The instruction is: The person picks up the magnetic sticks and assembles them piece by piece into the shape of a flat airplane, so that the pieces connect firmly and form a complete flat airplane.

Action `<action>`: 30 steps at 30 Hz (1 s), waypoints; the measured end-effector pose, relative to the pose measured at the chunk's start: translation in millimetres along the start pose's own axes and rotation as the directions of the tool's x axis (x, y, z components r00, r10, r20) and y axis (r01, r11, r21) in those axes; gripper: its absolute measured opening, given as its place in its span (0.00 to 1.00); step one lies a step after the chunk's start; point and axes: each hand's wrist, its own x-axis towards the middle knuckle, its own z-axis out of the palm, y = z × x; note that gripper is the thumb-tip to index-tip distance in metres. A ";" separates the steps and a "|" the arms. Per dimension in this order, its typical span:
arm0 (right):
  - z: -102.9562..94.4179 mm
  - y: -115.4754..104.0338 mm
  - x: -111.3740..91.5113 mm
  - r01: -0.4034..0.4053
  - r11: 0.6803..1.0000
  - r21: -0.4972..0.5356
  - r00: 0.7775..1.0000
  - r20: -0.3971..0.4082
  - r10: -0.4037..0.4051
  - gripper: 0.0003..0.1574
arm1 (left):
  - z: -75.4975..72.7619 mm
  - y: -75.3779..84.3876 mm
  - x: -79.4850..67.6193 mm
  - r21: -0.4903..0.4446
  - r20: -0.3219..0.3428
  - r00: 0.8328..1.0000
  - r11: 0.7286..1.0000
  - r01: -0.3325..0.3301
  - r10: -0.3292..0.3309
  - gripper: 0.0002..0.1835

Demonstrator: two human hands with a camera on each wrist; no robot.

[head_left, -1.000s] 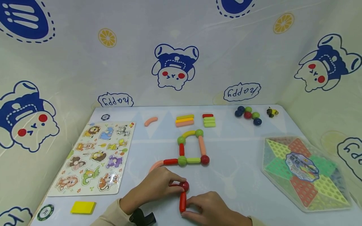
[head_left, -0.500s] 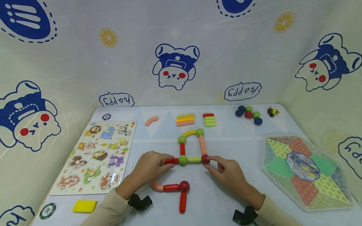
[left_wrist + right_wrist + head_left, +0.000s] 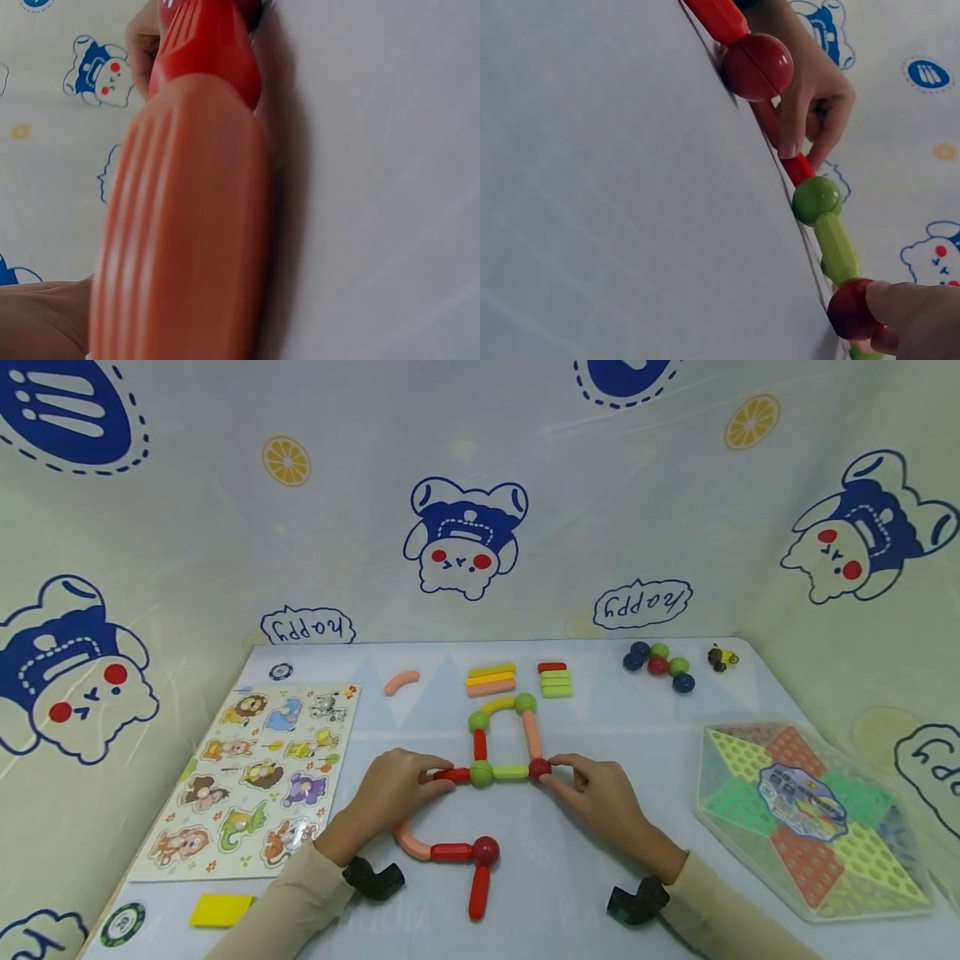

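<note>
My left hand [image 3: 393, 789] pinches a red magnetic rod [image 3: 452, 775] at the left of a closed loop of rods and balls. My right hand [image 3: 603, 802] grips the loop's lower right red ball [image 3: 539, 768]; in the right wrist view, thumb and fingers press on this ball [image 3: 853, 309]. A green ball [image 3: 482, 773] and a lime rod [image 3: 511, 772] lie between the hands. Nearer me, a curved salmon rod [image 3: 412, 843] joins a red rod [image 3: 452, 852], a second red ball [image 3: 486, 851] and another red rod [image 3: 478, 893]. The left hand hides the curved rod's far end.
Behind the loop lie spare rods [image 3: 491, 680], short rods [image 3: 555, 680] and loose balls [image 3: 657, 666]. An animal puzzle board [image 3: 247, 781] stands left, a yellow block [image 3: 222, 911] before it. A clear patterned case [image 3: 810, 818] lies right.
Both hands have left the nearer red ball and rod and taken hold of the loop's red rod and lower right ball. The loop has shifted slightly away from me.
</note>
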 end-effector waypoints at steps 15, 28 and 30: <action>-8.6 22.0 39.8 -0.092 0.994 0.067 0.996 -0.014 0.093 0.20 | -15.5 20.9 -0.5 -0.132 0.071 0.997 0.991 -0.004 0.013 0.16; 2.4 68.0 98.1 -0.247 0.969 -0.024 0.969 0.013 0.248 0.25 | -10.8 59.2 -18.0 -0.194 0.326 0.931 0.976 -0.102 0.162 0.22; 2.7 68.7 97.9 -0.249 0.968 -0.032 0.968 0.010 0.250 0.24 | -10.1 56.9 -15.7 -0.183 0.324 0.935 0.979 -0.088 0.144 0.22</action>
